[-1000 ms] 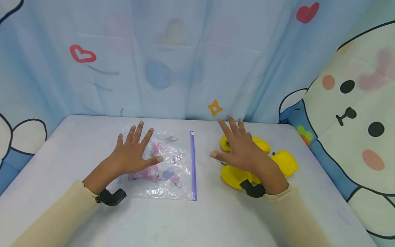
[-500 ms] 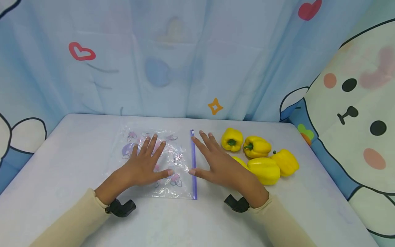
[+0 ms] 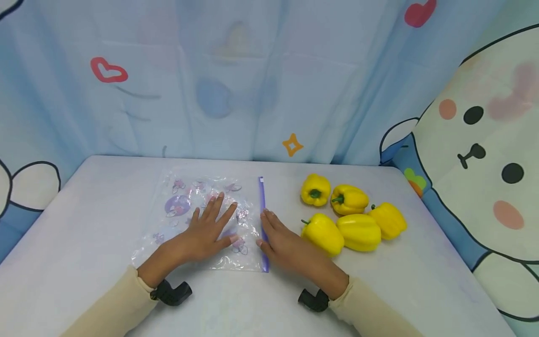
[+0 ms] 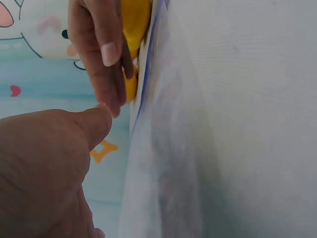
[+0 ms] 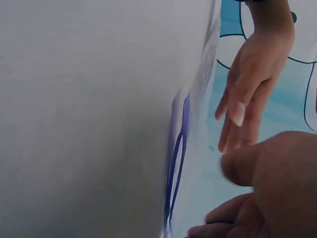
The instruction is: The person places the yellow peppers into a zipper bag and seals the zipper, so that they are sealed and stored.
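Observation:
A clear zip bag (image 3: 177,206) printed with pink and purple cartoon figures lies flat on the white table. Its purple zip edge (image 3: 263,201) faces right, and in the right wrist view the two purple zip strips (image 5: 184,119) stand slightly apart. Over the bag's middle is my left hand (image 3: 203,238), fingers spread and holding nothing. My right hand (image 3: 290,248) is at the zip edge, its fingers extended and close together, the thumb apart; it grips nothing. Whether either hand touches the bag is hard to tell.
Several yellow bell peppers (image 3: 359,232) sit in a group right of the bag, the nearest pepper (image 3: 323,235) just beyond my right hand. Behind the table (image 3: 105,196) hangs a blue cartoon curtain (image 3: 236,84).
My right hand has moved left from above the peppers to the zip edge, uncovering them. My left hand has shifted right and slightly nearer over the bag. Bag and peppers stay put.

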